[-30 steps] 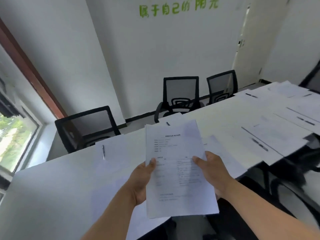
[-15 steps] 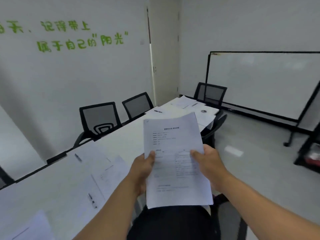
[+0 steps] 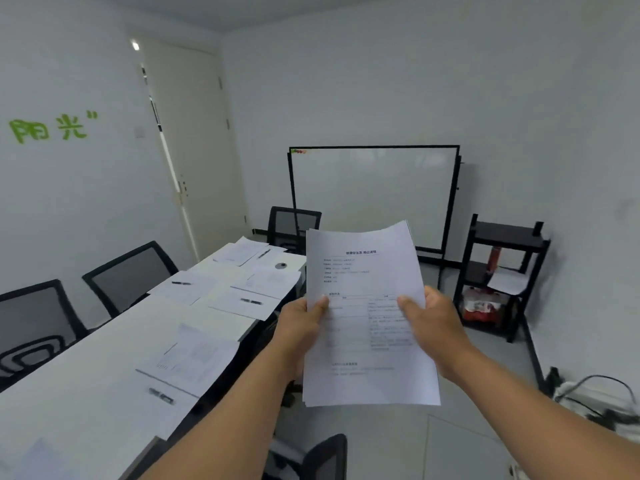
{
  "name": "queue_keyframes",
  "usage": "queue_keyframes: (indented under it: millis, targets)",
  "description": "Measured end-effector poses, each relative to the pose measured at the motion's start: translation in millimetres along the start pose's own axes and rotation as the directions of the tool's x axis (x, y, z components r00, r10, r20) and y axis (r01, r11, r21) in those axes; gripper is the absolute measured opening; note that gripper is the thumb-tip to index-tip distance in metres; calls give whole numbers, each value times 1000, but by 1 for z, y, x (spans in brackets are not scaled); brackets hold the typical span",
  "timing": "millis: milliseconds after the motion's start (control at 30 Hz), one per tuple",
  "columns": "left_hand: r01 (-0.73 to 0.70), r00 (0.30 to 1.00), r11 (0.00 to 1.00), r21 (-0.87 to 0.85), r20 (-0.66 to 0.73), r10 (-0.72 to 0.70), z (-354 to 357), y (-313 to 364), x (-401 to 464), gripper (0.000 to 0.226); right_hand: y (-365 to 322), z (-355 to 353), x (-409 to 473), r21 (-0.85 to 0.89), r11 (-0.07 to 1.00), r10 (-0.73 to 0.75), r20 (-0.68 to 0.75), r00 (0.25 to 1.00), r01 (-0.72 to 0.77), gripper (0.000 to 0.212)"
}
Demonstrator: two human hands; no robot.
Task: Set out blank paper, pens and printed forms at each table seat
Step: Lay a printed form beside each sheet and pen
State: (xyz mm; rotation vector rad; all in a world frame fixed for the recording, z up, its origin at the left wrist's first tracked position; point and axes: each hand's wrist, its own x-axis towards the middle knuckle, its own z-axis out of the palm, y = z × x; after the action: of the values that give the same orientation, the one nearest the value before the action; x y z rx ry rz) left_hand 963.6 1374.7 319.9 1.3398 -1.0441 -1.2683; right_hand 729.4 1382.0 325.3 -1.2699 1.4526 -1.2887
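Printed forms [image 3: 367,317], a thin stack with the top sheet facing the camera, are held upright in mid-air at the centre of the frame, off the right edge of the long white surface [image 3: 114,341] and above the grey floor. The left hand [image 3: 300,323] grips the stack's left edge, thumb laid across the front of the top sheet and the other fingers hidden behind it. The right hand [image 3: 431,322] grips the right edge the same way, thumb on the printed face, fingers curled behind.

On the surface, several seats in the left and centre-left of the frame already carry sheets with a pen: one set [image 3: 187,362] in the lower left, another [image 3: 251,301] near the centre, and one more [image 3: 247,252] at the far end by the black mesh chair [image 3: 292,225]. Whether each set includes a form is too blurred to tell.

The step in hand looks like carrying the forms along the seats to deal them out. The next move likely calls for peeling a single sheet off the top with one thumb while the other hand keeps the rest, then laying it flat at a seat that lacks one. Thin sheets cling, so two could come away together.
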Motion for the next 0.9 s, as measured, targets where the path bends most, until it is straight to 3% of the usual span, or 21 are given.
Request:
queue_keyframes:
  millis: [200, 433, 900]
  targets:
    - [-99, 988, 995, 14, 121, 96, 82, 26, 78, 16, -7, -60, 81, -122, 989, -100, -85, 991, 89, 10]
    - [-166, 981, 986, -5, 104, 166, 149, 62, 214, 11, -18, -83, 226, -246, 960, -169, -138, 976, 132, 14]
    - [-197, 976, 980, 34, 102, 193, 271, 141, 421, 12, -42, -144, 464, -245, 959, -190, -171, 967, 146, 16]
